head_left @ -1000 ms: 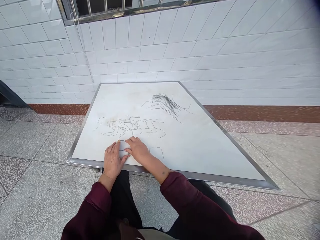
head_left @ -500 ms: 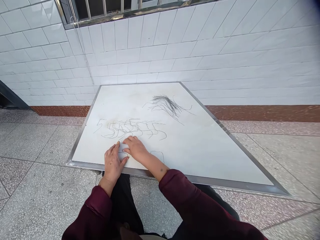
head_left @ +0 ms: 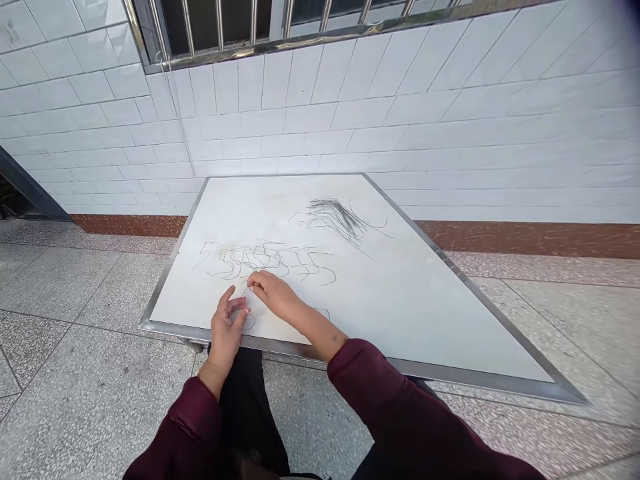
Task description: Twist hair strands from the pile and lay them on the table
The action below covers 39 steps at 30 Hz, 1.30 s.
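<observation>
Low over the near left part of the white board [head_left: 425, 320], both my hands are at a thin dark wire [head_left: 252, 323]. My right hand [head_left: 273, 293] is closed, thumb and fingertips pinching its upper end. My left hand [head_left: 227, 330] has thumb and middle fingers brought together on the same wire lower down, its index finger raised. A curved end loops out beside the left thumb. Just beyond the hands lies a row of overlapping bent wires [head_left: 270, 260], several shaped like a 5. Farther back rests a loose bundle of straighter wires [head_left: 340, 215].
A metal edge [head_left: 425, 369] frames the board. Another curved wire [head_left: 324, 311] lies partly behind my right forearm. White wall tiles [head_left: 310, 127] rise behind the board, with a barred window [head_left: 253, 27] above. Speckled floor tiles [head_left: 100, 387] surround it.
My right hand has lifted slightly and closed into a pinch. The left fingers have drawn in toward the thumb, off the board. The wire between them now slants up. The view has shifted slightly.
</observation>
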{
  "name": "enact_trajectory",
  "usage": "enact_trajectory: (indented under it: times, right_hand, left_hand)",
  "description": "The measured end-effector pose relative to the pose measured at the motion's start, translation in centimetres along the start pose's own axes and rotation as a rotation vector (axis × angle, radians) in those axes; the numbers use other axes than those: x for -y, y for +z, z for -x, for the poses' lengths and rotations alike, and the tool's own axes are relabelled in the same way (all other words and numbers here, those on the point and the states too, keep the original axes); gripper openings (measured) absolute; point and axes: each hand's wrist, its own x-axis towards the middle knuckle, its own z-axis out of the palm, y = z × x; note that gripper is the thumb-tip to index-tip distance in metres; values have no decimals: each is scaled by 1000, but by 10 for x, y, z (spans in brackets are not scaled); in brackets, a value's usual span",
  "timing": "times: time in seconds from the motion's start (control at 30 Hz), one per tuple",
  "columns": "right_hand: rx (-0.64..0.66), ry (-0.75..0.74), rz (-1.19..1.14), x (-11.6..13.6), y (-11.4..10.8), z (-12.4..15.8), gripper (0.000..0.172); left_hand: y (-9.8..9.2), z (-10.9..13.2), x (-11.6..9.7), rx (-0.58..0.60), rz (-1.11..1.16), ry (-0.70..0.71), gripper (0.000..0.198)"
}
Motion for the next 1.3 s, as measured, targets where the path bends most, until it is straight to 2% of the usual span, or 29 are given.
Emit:
enact_trajectory:
  times: [0.1,0.2,0.3,0.43,0.5,0.57,0.67,0.8,0.9,1.03,1.1,1.17,1.3]
  right_hand:
    - [-46,-8,-132,9,-9,17,19]
    - [-86,-24,-307,18,-18,32,14]
    - [-77,-24,-432,27,-27,45,12]
    - [-29,54,-517,33,-31,56,15]
    - [-10,99,-543,35,-31,60,17]
    - [16,88,-576,36,-31,63,18]
    - [54,-36,-620,41,-32,68,17]
    - [9,-68,-637,48,-36,73,17]
    - [14,2,-617,52,-38,76,17]
    - [19,101,-558,55,-35,80,19]
    - [0,134,-501,57,-31,81,19]
    - [-5,155,-484,58,-27,81,19]
    - [42,138,-639,57,-21,81,22]
  left_hand:
    - [0,10,-18,-1,269,-91,54]
    - [1,23,-35,-9,378,-114,56]
    - [0,36,-43,-22,322,-93,58]
    - [-3,49,-43,-71,67,23,54]
    - [-5,52,-44,-67,5,38,52]
    - [-5,55,-48,-44,65,0,55]
    - [-4,59,-57,8,268,-68,62]
    - [-3,65,-70,63,364,-76,71]
    - [-5,70,-71,41,220,-16,73]
    - [-9,75,-62,-23,-164,163,61]
    - [-10,75,-59,-44,-263,188,59]
    - [-9,75,-58,-38,-165,112,61]
    - [-11,73,-64,6,318,-148,66]
